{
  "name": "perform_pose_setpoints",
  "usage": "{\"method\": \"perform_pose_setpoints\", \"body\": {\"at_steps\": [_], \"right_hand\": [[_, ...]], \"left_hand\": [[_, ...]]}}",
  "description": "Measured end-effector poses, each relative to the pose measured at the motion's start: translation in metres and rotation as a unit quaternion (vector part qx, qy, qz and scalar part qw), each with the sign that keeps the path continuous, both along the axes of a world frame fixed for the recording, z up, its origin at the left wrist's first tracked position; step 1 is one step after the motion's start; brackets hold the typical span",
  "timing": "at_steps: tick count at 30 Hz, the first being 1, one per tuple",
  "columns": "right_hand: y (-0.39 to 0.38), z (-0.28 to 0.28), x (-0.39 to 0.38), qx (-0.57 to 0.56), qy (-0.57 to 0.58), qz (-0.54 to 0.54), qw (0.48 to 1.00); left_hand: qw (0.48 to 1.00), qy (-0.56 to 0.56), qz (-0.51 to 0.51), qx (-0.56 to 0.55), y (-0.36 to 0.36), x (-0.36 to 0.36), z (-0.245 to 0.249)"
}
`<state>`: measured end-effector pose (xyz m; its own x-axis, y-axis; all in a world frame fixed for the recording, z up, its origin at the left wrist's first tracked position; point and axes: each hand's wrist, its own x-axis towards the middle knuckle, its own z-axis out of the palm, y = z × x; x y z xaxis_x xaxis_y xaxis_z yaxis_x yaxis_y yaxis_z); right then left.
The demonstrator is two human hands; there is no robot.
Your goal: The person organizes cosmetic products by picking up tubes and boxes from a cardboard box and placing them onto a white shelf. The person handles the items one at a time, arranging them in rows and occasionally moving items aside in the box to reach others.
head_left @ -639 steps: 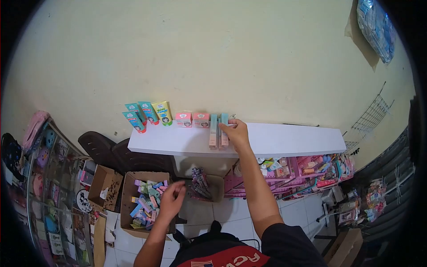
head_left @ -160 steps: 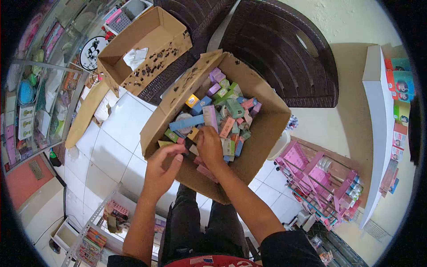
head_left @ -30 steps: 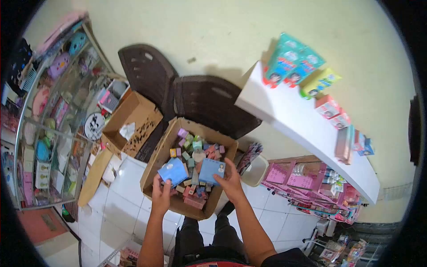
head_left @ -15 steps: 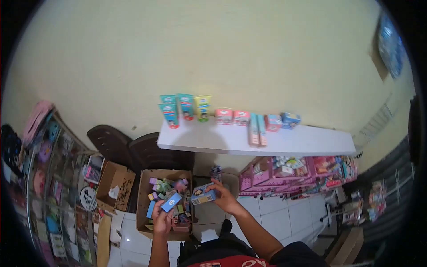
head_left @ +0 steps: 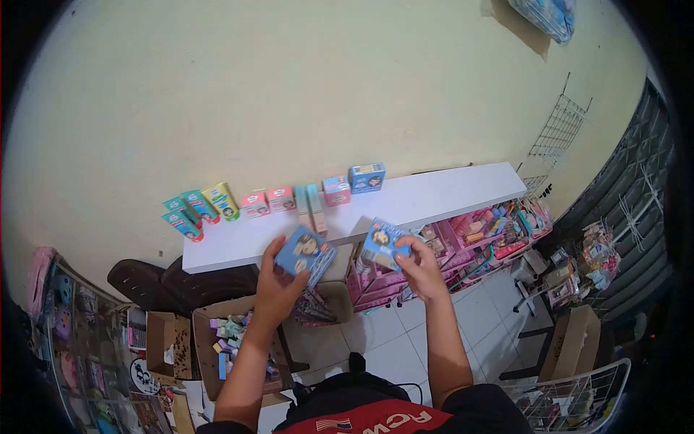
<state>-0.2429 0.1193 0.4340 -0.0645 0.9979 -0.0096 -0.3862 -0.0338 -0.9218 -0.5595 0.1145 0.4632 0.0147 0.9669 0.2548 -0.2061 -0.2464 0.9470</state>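
Observation:
In the head view my left hand [head_left: 278, 286] is closed around a blue product box [head_left: 307, 254] with a cartoon face on it, held just in front of the white shelf [head_left: 426, 199]. My right hand [head_left: 421, 269] grips a second blue product box [head_left: 383, 242], also printed with a cartoon face. On the shelf, another blue box [head_left: 366, 178] stands beside a pink and blue box [head_left: 336, 190]. To their left are two slim tall boxes [head_left: 311, 210], pink boxes [head_left: 267, 202], a yellow tube [head_left: 221, 200] and several teal tubes [head_left: 189, 213].
Below the shelf's left end stands a cardboard box [head_left: 204, 347] holding small colourful packages. A smaller carton [head_left: 163, 347] and dark chair backs [head_left: 148, 278] are nearby. Pink racks [head_left: 452, 253] full of goods stand below the shelf, and a glass cabinet [head_left: 83, 340] is at far left.
Both hands have risen from over the cardboard box to the front of the shelf, each carrying its blue box. The view has swung to the right.

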Motion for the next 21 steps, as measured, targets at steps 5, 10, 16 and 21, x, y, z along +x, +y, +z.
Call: {"method": "perform_pose_setpoints", "body": {"at_steps": [5, 10, 16, 21], "right_hand": [[0.035, 0.042, 0.040, 0.170, -0.148, -0.093, 0.970], [0.067, 0.046, 0.069, 0.158, -0.130, -0.072, 0.976], [0.089, 0.039, 0.084, 0.149, -0.116, -0.063, 0.980], [0.104, 0.028, 0.092, 0.137, -0.095, -0.044, 0.985]], "left_hand": [[0.969, 0.212, -0.099, 0.076, 0.073, 0.065, 0.026], [0.928, 0.314, -0.050, 0.192, 0.120, 0.114, 0.013], [0.909, 0.358, -0.004, 0.211, 0.134, 0.139, 0.017], [0.914, 0.361, 0.000, 0.185, 0.146, 0.148, 0.011]]}}
